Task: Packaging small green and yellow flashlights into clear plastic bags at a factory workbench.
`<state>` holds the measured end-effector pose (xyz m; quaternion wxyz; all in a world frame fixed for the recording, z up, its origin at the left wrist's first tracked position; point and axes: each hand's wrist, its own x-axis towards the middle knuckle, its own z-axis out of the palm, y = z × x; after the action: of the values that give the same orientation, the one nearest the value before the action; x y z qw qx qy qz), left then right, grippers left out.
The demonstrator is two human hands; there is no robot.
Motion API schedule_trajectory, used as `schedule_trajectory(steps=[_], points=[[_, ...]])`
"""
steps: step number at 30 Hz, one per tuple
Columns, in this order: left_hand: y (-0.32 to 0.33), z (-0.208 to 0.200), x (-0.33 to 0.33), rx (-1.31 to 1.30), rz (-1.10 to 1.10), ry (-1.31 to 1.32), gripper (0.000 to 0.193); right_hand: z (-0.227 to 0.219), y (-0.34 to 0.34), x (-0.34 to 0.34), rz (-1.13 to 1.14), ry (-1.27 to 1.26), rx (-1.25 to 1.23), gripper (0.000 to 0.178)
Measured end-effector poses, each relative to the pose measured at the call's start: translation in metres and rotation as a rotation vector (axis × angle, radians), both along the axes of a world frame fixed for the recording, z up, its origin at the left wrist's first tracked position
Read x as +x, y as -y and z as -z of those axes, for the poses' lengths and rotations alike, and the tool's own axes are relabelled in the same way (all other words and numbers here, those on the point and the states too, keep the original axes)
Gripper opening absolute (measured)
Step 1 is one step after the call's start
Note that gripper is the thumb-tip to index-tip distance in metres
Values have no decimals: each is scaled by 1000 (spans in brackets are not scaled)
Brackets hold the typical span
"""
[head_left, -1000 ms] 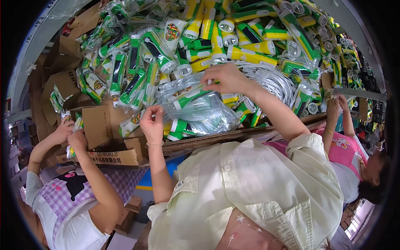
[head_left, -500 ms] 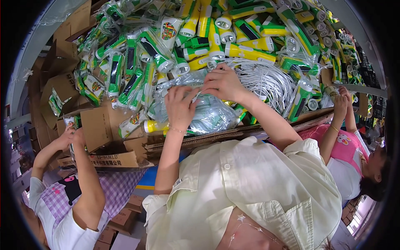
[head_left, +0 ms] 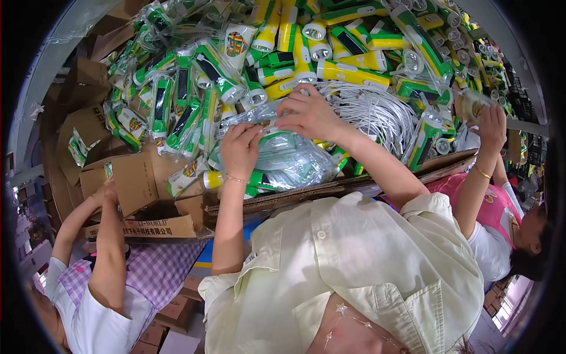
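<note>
Left hand (head_left: 239, 147) and right hand (head_left: 306, 112) both grip a clear plastic bag (head_left: 289, 159) atop the flashlight pile (head_left: 306, 53) (white cables (head_left: 377, 112) just beside). Best: pinch the mouth evenly, pull taut.

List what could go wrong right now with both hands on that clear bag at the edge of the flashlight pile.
1. The clear plastic bag lies near the cardboard edge; pinched by the left hand and right hand, it might slide off.
2. The white cables lie right beside the right hand and may snag on it.
3. Green and yellow flashlights are heaped above the bag; tugging it could tumble some down.
</note>
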<state>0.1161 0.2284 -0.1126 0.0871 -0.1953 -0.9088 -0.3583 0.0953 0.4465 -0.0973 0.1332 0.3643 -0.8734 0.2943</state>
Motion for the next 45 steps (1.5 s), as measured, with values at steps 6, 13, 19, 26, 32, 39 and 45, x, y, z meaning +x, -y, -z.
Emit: schedule_trajectory(steps=[6,13,19,26,32,39,45], points=[[-4,-6,-1,-2,0,-27,13,1,6,-2,25,-99,87,1],[-9,-4,1,5,-5,-183,17,-3,21,-5,307,332,226,17],[-10,-1,3,28,-55,-178,16,4,18,-9,246,563,29,25],[-11,-2,10,16,39,-254,14,-3,43,-14,441,373,286,27],[-1,6,11,-83,-44,-205,16,0,32,-2,144,162,-18,18],[5,-14,9,68,-38,-10,12,-14,37,9,38,139,67,14],[15,-32,18,126,-22,107,10,-26,37,3,-92,45,81,18]])
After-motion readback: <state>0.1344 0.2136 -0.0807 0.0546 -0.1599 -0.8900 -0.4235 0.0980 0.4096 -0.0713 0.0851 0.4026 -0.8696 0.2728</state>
